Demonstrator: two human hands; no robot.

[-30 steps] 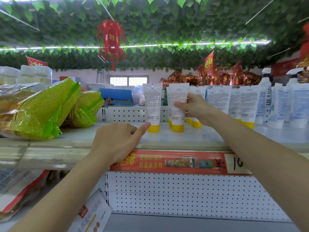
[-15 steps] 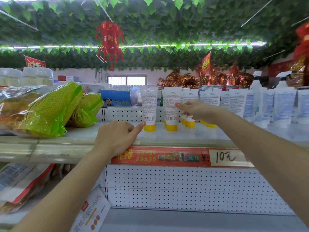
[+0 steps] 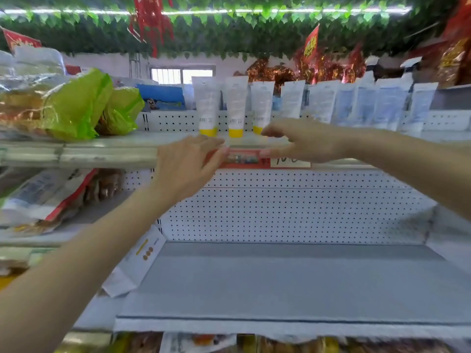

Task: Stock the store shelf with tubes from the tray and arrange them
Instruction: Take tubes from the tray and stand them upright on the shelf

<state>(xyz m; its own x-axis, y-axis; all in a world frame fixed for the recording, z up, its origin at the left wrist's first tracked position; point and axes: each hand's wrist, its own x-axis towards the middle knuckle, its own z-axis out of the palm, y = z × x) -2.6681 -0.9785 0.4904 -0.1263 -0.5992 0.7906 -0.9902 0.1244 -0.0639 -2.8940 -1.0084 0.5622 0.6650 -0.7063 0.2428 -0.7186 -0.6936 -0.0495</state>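
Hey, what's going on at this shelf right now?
A person is stocking a store shelf. White tubes with yellow caps stand cap-down in a row on the upper shelf. Neither hand holds a tube: the left hand is at the red price strip, and the right hand reaches toward the caps. The picture is too blurred to show whether it touches them. No tray is in view.

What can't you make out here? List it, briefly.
Head view only:
- Print on the tubes: motion blur.
- Price tag: partly covered by the right hand.
- Tray: outside the frame.
- Cap of the fourth tube: hidden behind the right hand.
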